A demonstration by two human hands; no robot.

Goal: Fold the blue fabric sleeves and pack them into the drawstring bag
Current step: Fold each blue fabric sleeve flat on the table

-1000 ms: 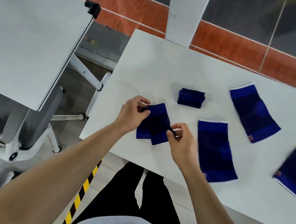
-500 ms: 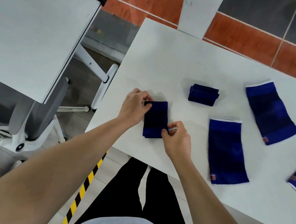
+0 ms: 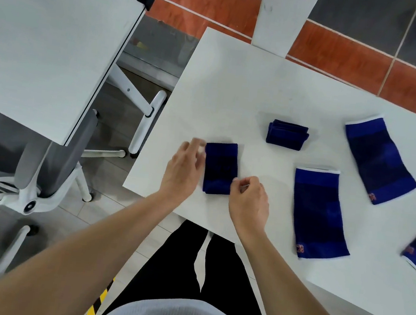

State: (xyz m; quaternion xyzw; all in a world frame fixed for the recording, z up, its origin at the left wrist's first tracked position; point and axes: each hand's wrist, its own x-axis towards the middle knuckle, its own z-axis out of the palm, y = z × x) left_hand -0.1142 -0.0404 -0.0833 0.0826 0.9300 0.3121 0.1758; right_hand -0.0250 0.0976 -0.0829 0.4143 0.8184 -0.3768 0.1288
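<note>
A folded blue sleeve (image 3: 220, 169) lies at frame centre on the white table (image 3: 237, 87). The left hand (image 3: 183, 170) hovers beside it, fingers loose, holding nothing; the right hand (image 3: 248, 202) pinches its lower right edge.

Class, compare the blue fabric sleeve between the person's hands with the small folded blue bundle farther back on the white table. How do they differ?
The blue fabric sleeve between the hands is folded into a tall, flat rectangle; the small folded blue bundle is shorter, thicker, showing stacked layers. The sleeve runs lengthwise away from the person; the bundle lies crosswise. The right hand touches the sleeve's edge and the blurred left hand is beside it; the bundle lies untouched. Both are dark blue and rest on the white table.
</note>
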